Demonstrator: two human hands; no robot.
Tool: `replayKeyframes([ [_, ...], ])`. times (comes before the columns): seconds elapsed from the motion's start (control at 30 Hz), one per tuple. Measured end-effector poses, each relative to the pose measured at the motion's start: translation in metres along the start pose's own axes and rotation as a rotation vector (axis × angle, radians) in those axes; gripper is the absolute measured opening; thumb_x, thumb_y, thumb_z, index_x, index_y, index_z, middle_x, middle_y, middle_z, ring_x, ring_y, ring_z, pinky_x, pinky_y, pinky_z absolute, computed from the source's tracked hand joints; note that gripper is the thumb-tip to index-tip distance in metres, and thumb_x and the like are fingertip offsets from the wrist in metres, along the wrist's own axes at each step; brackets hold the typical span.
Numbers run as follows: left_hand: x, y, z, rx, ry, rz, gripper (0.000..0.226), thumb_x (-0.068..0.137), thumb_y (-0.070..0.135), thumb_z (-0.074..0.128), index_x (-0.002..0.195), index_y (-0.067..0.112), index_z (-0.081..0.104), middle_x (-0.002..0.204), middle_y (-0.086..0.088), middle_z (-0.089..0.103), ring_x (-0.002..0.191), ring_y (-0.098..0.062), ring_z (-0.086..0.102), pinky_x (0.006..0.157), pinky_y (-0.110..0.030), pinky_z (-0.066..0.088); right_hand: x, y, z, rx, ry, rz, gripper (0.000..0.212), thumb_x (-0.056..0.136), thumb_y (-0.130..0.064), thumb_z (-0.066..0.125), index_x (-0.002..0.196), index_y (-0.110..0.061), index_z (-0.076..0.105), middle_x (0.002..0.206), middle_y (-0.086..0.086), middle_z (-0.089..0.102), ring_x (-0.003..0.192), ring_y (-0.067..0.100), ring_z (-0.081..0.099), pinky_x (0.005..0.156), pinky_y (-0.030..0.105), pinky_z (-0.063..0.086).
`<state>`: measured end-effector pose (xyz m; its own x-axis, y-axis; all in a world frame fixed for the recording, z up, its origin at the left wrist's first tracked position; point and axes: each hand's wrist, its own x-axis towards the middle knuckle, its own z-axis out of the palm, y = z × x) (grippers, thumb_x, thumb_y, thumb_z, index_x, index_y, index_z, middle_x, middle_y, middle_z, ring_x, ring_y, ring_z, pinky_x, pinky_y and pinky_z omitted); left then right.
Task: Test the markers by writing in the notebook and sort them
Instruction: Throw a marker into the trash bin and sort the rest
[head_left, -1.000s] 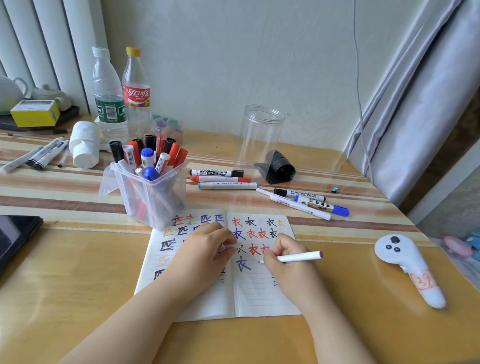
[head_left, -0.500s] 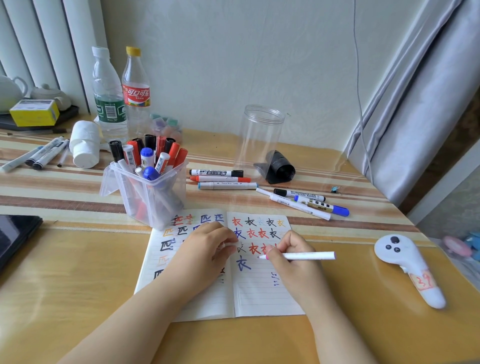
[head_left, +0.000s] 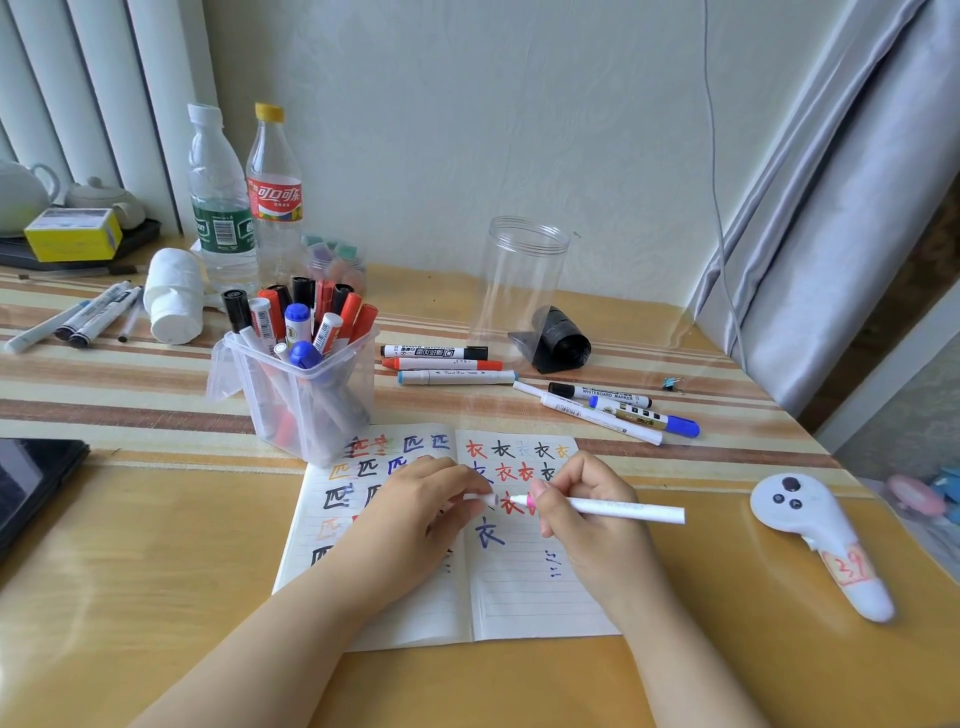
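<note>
Two hands work over the open notebook (head_left: 524, 597), which lies near the table's (head_left: 156, 597) front edge. The right hand (head_left: 587, 512) grips a white marker (head_left: 623, 509) (pink collar, tip pointing left). The left hand (head_left: 415, 514) pinches its cap (head_left: 480, 498), just off the tip. More markers stand in the bin (head_left: 311, 400) behind the notebook.

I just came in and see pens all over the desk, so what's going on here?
A person is testing markers on an open notebook already filled with coloured characters. The right hand grips a white marker with its pink tip level above the page, pointing at the cap pinched in the left hand. More markers stand in a clear tub; others lie loose behind it.
</note>
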<state>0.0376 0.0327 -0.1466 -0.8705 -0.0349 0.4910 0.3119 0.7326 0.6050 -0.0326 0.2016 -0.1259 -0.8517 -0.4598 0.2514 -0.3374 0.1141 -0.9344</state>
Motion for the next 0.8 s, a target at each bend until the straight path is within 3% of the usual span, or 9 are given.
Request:
replayKeyframes([
  [0.07, 0.000, 0.002, -0.001, -0.016, -0.010, 0.014, 0.030, 0.087, 0.037, 0.043, 0.093, 0.018, 0.066, 0.081, 0.008, 0.061, 0.075, -0.001, 0.050, 0.068, -0.003, 0.034, 0.001, -0.001, 0.001, -0.001, -0.024, 0.000, 0.021, 0.077, -0.028, 0.063, 0.059, -0.026, 0.052, 0.050, -0.003, 0.055, 0.057, 0.026, 0.055, 0.060, 0.034, 0.045],
  [0.17, -0.001, 0.003, -0.001, -0.017, -0.034, 0.016, 0.028, 0.087, 0.037, 0.044, 0.095, 0.019, 0.065, 0.082, 0.008, 0.062, 0.074, 0.005, 0.047, 0.068, -0.001, 0.032, 0.000, 0.000, 0.003, 0.032, -0.047, 0.024, 0.021, 0.076, -0.029, 0.064, 0.058, -0.028, 0.054, 0.049, -0.003, 0.054, 0.054, 0.016, 0.050, 0.061, 0.035, 0.043],
  [0.3, -0.001, 0.003, 0.000, -0.026, -0.048, 0.005, 0.030, 0.086, 0.040, 0.043, 0.096, 0.020, 0.064, 0.076, 0.010, 0.060, 0.072, 0.004, 0.048, 0.065, -0.002, 0.032, -0.002, 0.004, 0.005, 0.108, -0.078, 0.064, 0.023, 0.065, -0.042, 0.068, 0.056, -0.025, 0.055, 0.047, -0.005, 0.052, 0.049, 0.009, 0.045, 0.055, 0.023, 0.038],
  [0.43, -0.001, 0.008, -0.001, -0.043, -0.066, -0.004, 0.020, 0.087, 0.032, 0.050, 0.098, 0.021, 0.064, 0.070, 0.022, 0.054, 0.070, 0.004, 0.050, 0.063, -0.003, 0.034, -0.003, 0.006, 0.006, 0.201, -0.107, 0.100, 0.020, 0.062, -0.033, 0.076, 0.058, -0.021, 0.061, 0.048, -0.008, 0.051, 0.045, 0.004, 0.039, 0.048, 0.014, 0.032],
  [0.57, -0.002, 0.011, -0.001, -0.038, -0.066, -0.007, 0.021, 0.086, 0.030, 0.051, 0.095, 0.017, 0.066, 0.067, 0.026, 0.049, 0.070, 0.009, 0.047, 0.064, -0.003, 0.033, -0.004, 0.007, 0.005, 0.322, -0.068, 0.120, 0.020, 0.075, -0.031, 0.065, 0.064, -0.015, 0.068, 0.055, 0.003, 0.061, 0.042, 0.009, 0.042, 0.045, 0.017, 0.035],
  [0.67, -0.002, 0.014, -0.002, -0.032, -0.044, -0.002, 0.019, 0.086, 0.030, 0.052, 0.089, 0.017, 0.066, 0.065, 0.026, 0.048, 0.068, 0.011, 0.046, 0.063, -0.002, 0.032, -0.004, 0.007, 0.005, 0.289, -0.050, 0.094, 0.022, 0.082, -0.026, 0.054, 0.070, -0.008, 0.058, 0.058, 0.006, 0.063, 0.044, 0.009, 0.045, 0.046, 0.017, 0.037],
  [0.8, 0.000, 0.019, -0.005, -0.005, 0.013, 0.023, 0.025, 0.086, 0.033, 0.047, 0.081, 0.016, 0.064, 0.063, 0.015, 0.052, 0.064, 0.000, 0.046, 0.062, -0.001, 0.031, -0.003, 0.000, 0.004, 0.264, -0.106, 0.067, 0.021, 0.082, -0.026, 0.055, 0.076, -0.006, 0.057, 0.060, 0.006, 0.064, 0.047, 0.010, 0.049, 0.050, 0.017, 0.041],
])
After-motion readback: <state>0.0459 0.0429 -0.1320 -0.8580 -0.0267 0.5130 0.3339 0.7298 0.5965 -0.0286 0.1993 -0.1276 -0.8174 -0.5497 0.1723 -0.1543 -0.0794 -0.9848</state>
